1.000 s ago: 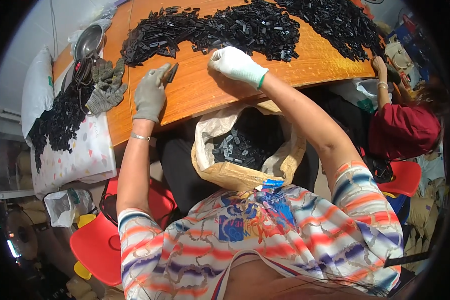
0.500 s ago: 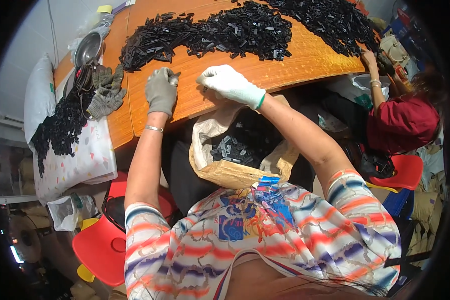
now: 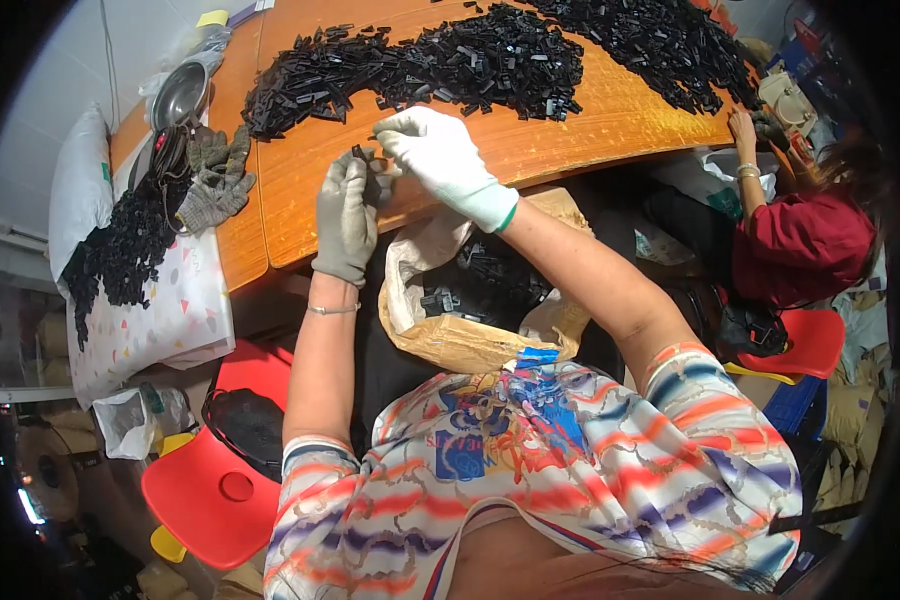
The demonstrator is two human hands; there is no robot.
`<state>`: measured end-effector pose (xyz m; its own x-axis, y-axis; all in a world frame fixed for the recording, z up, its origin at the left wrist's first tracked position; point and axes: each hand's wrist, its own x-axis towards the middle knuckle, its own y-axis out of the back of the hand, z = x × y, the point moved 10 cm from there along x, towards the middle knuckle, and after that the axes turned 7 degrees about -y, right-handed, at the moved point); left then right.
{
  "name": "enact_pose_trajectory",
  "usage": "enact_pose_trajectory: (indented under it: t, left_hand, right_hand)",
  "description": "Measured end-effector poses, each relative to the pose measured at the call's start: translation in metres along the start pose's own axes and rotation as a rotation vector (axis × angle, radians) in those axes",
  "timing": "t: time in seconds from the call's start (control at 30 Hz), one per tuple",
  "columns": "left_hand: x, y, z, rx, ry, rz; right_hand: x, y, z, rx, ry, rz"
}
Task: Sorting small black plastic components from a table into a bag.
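Observation:
My left hand (image 3: 347,215), in a grey glove, is closed on a small black plastic part (image 3: 359,153) that shows at its fingertips, above the table's near edge. My right hand (image 3: 440,160), in a white glove with a green cuff, is close beside it. Its fingers are pinched together; what they hold, if anything, I cannot make out. Past both hands a long pile of small black plastic parts (image 3: 450,65) lies on the orange wooden table (image 3: 310,170). Below my hands an open tan sack (image 3: 450,345) with more black parts inside rests at my lap.
Grey knitted gloves (image 3: 215,190), a metal bowl (image 3: 180,95) and loose black parts (image 3: 120,250) lie at the left. Another black pile (image 3: 660,50) spreads at the far right, near a co-worker in a red top (image 3: 805,245). Red chairs (image 3: 210,500) stand at floor level.
My left hand has moved right and nearer to me, turning its fingers up. My right hand has shifted left and slightly farther away, so both hands are now close together.

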<state>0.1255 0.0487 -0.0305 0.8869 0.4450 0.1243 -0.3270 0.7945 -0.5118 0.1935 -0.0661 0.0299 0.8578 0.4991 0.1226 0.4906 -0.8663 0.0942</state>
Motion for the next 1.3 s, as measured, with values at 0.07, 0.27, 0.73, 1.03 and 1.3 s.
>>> enact_pose_trajectory:
  t: [0.07, 0.27, 0.73, 1.03, 1.3]
  left_hand:
    - [-0.01, -0.007, 0.008, 0.013, -0.015, -0.012]
    - [-0.019, -0.018, 0.019, 0.082, -0.039, 0.019]
    - [-0.018, -0.007, 0.019, 0.467, -0.137, 0.022]
    - [-0.013, 0.005, -0.001, 0.597, -0.068, 0.133]
    - [-0.001, -0.017, -0.003, 0.4, 0.008, 0.011]
  right_hand:
    - [-0.004, -0.004, -0.003, 0.017, -0.018, 0.01]
    - [-0.01, -0.013, -0.003, 0.152, -0.102, -0.034]
    - [-0.014, -0.029, -0.029, -0.761, 0.297, -0.096]
    - [-0.024, -0.048, -0.023, -1.012, 0.49, -0.144]
    - [-0.007, -0.018, -0.019, -0.922, 0.299, -0.012]
